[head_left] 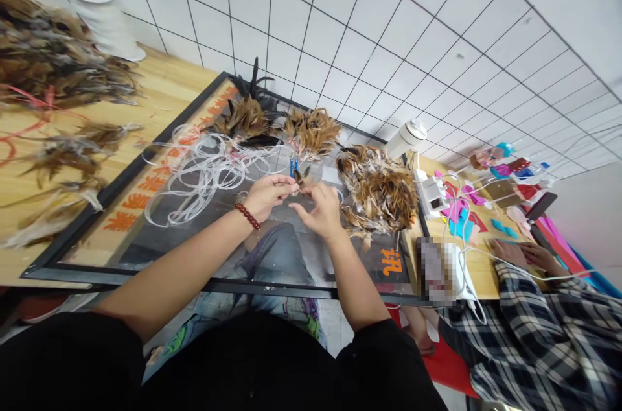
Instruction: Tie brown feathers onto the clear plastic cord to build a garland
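My left hand (268, 196), with a red bead bracelet at the wrist, pinches the base of a small brown feather piece (302, 176). Close beside it, my right hand (318, 205) also has its index finger on that base, with the thumb held apart below. Both hands are over a dark glass panel in a black frame (291, 289). Loops of clear white cord (194, 177) lie left of my hands. Behind them are two brown feather bunches (313, 132) (247, 118), and a larger feather pile (379, 190) lies to the right.
Feather heaps (58, 54) and a white spool (102, 19) occupy the left table. At right are a white bottle (407, 137), a power strip (430, 194), cables and colourful pieces. Another person in a plaid sleeve (525, 301) works there. A tiled wall stands behind.
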Available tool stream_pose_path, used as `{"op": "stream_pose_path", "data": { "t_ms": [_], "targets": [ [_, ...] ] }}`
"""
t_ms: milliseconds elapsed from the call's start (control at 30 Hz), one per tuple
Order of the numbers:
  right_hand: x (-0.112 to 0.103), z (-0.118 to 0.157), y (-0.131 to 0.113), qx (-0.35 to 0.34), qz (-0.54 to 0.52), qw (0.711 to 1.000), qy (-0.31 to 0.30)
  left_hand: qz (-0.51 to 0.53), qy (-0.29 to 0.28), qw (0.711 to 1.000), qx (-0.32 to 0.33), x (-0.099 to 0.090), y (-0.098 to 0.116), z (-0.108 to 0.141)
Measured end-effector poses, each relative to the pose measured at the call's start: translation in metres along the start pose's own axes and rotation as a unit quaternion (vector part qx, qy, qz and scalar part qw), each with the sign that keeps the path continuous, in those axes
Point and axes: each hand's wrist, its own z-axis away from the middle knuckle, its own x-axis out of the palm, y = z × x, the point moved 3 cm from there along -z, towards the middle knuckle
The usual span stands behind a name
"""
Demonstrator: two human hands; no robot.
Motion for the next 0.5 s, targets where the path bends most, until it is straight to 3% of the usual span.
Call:
{"op": "stream_pose_path", "data": {
  "t_ms": [300,500],
  "targets": [
    [0.0068,-0.0009,-0.0049,-0.054,0.083,0.993,0.068,0.043,-0.017,0.998,0.035,0.0039,-0.0013,-0.0002],
    [0.0046,0.0005,-0.0055,-0.095,0.058,0.992,0.059,0.005,0.036,0.991,0.129,-0.0002,-0.0061,-0.0033]
  ]
}}
